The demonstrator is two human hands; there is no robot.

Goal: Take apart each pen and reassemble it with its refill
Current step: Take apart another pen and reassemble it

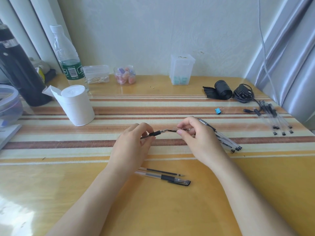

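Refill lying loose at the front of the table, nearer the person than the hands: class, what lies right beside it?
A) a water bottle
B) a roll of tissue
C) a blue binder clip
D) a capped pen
D: the loose refill lies alongside a capped pen, the two almost parallel; the other three things are farther back on the table.

Left hand [134, 142] grips a pen [155, 133]; right hand [196, 136] pinches its tip end.
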